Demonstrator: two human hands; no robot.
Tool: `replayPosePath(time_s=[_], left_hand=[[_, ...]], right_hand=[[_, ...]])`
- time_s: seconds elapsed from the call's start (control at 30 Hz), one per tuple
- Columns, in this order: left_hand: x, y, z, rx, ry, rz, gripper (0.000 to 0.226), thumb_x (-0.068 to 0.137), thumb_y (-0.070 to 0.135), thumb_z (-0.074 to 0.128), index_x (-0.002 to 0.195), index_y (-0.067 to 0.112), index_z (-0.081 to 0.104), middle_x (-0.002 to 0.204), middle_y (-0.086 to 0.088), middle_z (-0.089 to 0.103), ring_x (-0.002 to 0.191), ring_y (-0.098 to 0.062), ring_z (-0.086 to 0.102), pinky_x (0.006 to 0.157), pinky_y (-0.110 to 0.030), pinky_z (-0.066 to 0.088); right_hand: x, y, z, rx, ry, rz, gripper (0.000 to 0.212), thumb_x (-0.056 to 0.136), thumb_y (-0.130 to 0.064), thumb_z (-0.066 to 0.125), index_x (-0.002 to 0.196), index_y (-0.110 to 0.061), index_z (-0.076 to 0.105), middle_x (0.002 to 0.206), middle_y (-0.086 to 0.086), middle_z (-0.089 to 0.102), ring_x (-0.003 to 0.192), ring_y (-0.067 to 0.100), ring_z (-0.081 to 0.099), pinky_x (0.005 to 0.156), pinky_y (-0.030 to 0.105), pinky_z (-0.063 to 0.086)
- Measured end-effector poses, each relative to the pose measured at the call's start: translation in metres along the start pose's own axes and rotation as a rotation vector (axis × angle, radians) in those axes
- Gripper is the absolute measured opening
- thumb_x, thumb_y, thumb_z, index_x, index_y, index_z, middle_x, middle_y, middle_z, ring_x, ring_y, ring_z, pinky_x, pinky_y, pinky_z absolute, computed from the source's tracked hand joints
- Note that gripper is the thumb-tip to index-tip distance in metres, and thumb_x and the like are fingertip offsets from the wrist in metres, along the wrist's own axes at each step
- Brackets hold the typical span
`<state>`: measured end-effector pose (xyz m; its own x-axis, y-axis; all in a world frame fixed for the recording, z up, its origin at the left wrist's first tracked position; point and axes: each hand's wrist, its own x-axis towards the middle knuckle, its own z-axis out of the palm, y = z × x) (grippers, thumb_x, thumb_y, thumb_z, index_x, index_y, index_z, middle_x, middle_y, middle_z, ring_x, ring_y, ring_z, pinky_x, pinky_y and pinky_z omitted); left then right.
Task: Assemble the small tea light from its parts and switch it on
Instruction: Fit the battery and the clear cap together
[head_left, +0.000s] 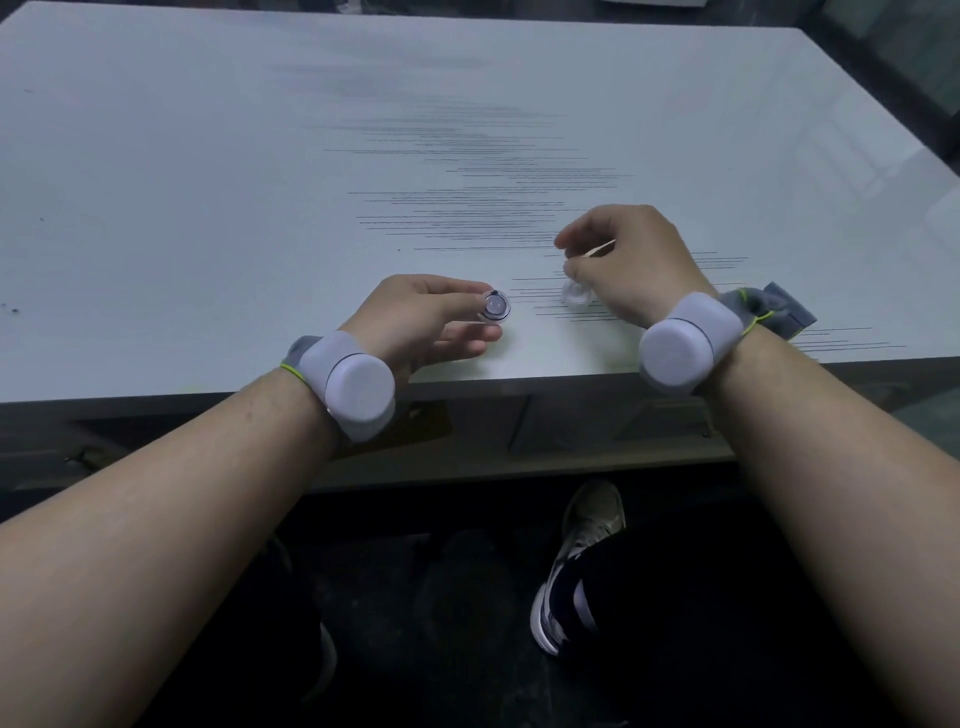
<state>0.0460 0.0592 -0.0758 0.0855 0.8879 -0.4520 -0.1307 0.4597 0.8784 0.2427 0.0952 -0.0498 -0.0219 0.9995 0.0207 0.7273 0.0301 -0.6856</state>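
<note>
My left hand (423, 317) holds a small round tea light base (496, 306) between thumb and fingers, its flat face with a shiny disc turned up toward me, just above the white table (208, 182). My right hand (628, 260) is to its right, fingers pinched together on something very small and thin that I cannot make out. A clear round plastic part (576, 296) lies on the table just below the right fingers, partly hidden by the hand.
The table's front edge (519, 376) runs just behind both wrists, which carry white sensor bands. Below the edge are a drawer front, my dark trousers and a shoe (582, 566) on the floor. Dark streaks mark the tabletop beyond the hands.
</note>
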Motion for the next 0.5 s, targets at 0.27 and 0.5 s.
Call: replayPosePath(time_s=[0.27,0.5], left_hand=[[0.0,0.0,0.014,-0.021,-0.004,-0.001,0.016,0.088,0.008,0.068,0.104,0.006,0.07,0.101,-0.02,0.072,0.075,-0.024,0.075,0.061,-0.024,0.058],[-0.002,0.002,0.009,-0.025,0.016,-0.011,0.012,0.09,0.004,0.064,0.101,0.003,0.069,0.096,-0.021,0.072,0.071,-0.023,0.075,0.061,-0.022,0.058]], right_hand=[[-0.004,0.019,0.002,-0.252,-0.09,-0.038,0.033,0.087,-0.023,0.063,0.12,-0.022,0.065,0.121,0.001,0.064,0.108,0.021,0.058,0.086,0.023,0.039],[-0.004,0.014,0.007,-0.253,-0.053,-0.023,0.023,0.088,-0.018,0.059,0.106,-0.012,0.072,0.111,0.006,0.071,0.103,0.024,0.062,0.08,0.023,0.041]])
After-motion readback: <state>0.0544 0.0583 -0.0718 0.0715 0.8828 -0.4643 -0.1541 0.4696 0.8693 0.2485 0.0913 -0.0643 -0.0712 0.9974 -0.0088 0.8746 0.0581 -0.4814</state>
